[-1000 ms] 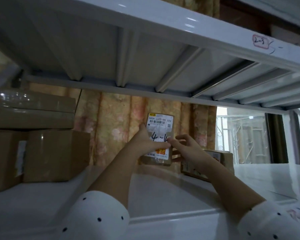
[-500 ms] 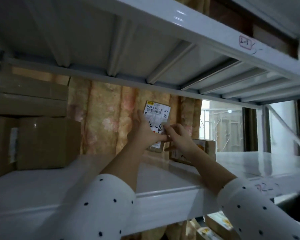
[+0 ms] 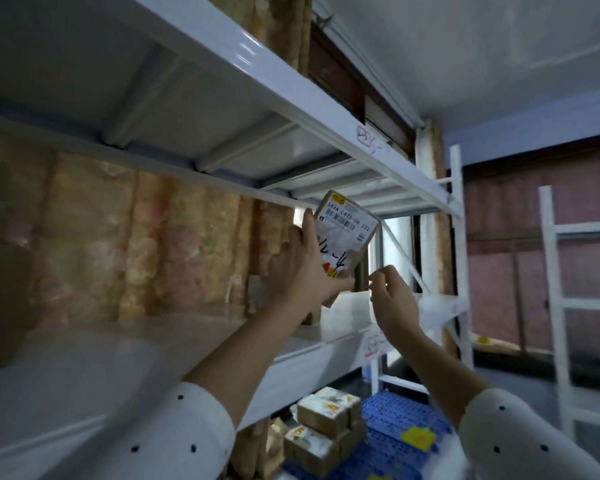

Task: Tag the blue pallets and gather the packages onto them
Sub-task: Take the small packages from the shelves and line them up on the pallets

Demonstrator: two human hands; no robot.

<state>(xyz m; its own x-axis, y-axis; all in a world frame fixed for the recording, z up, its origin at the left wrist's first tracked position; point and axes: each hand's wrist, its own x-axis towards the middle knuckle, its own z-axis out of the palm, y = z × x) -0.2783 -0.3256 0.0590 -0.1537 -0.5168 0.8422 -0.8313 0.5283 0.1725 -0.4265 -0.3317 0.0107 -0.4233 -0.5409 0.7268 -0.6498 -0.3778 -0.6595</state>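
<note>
My left hand (image 3: 307, 268) grips a small cardboard package (image 3: 345, 235) with a white barcode label and handwritten marks, lifted and tilted above the white shelf (image 3: 136, 362). Just to its right, my right hand (image 3: 392, 299) hovers with loosely curled fingers, apart from the package and holding nothing. Below the shelf, a blue pallet (image 3: 402, 431) lies on the floor with a yellow tag (image 3: 417, 436) on it and several stacked packages (image 3: 326, 427) at its left side.
Brown boxes (image 3: 0, 299) sit blurred at the shelf's far left. Another shelf level (image 3: 222, 64) hangs overhead. A floral curtain (image 3: 136, 244) backs the rack. A second white rack (image 3: 575, 306) stands at the right, and the rack's upright post (image 3: 459, 237) is beside my right hand.
My left hand has lifted the package off the shelf and carried it rightward, tilted. My right hand has let go of it. The view has swung right, revealing the blue pallet below.
</note>
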